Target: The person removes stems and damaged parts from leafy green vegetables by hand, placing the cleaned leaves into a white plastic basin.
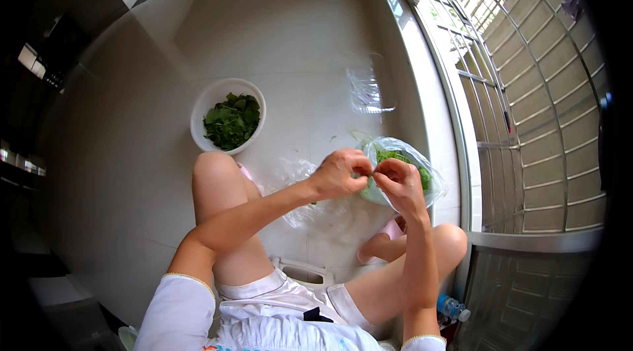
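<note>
My left hand [342,173] and my right hand [403,185] meet fingertip to fingertip over a clear plastic bag [437,191]. A small bit of green stem [371,175] appears pinched between them, largely hidden by the fingers. Inside the bag lie leafy greens [424,178], and thin tendrils poke out over its far left side. Farther left on the floor stands a white plastic basket [196,126]. Dark green picked leaves [232,121] are heaped in it.
Crumpled clear plastic [292,192] lies on the tiled floor between my feet. Another clear plastic wrapper [365,88] is beyond the bag, near the window-side ledge. A sliding door frame and metal grille [539,103] run along the right. A plastic bottle [451,307] is beside my right thigh.
</note>
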`<state>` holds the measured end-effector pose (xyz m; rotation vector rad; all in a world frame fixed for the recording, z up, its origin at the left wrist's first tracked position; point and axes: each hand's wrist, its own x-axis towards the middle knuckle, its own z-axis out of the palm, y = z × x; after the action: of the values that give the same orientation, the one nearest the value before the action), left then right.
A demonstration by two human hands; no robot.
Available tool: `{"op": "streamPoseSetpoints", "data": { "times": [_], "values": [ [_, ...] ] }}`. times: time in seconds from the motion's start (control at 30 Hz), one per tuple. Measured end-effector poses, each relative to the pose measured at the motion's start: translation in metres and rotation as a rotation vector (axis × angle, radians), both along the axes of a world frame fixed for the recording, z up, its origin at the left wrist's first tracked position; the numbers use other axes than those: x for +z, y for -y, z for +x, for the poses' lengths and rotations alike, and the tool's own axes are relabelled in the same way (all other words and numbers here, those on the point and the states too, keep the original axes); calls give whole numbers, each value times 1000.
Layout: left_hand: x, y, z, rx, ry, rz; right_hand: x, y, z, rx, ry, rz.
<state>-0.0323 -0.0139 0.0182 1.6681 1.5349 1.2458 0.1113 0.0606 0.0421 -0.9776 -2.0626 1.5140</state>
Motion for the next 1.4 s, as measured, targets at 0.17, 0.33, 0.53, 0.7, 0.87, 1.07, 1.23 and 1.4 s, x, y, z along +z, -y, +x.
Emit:
{"op": "streamPoseSetpoints", "data": {
  "times": [0.17,0.33,0.53,0.7,0.87,1.07,1.23,1.4],
  "values": [
    [0,-2,12,37,52,28,2,-2,5,-88,-56,-206],
    [0,1,14,37,55,89,2,-1,5,-92,-168,-352],
    [4,3,15,104,-8,256,-6,-5,7,-98,-360,-774],
    [4,3,17,139,-69,356,-11,-4,9,-104,-435,-880],
    [6,3,16,140,-11,376,-12,1,4,-154,-399,-860],
    [8,4,10,133,149,230,-8,4,-2,-183,-389,-761],
    [4,-10,21,17,762,-129,-7,-7,21,-203,-311,-514],
    [3,1,-9,105,968,-218,-6,-15,10,-253,-128,-141]
  ]
}}
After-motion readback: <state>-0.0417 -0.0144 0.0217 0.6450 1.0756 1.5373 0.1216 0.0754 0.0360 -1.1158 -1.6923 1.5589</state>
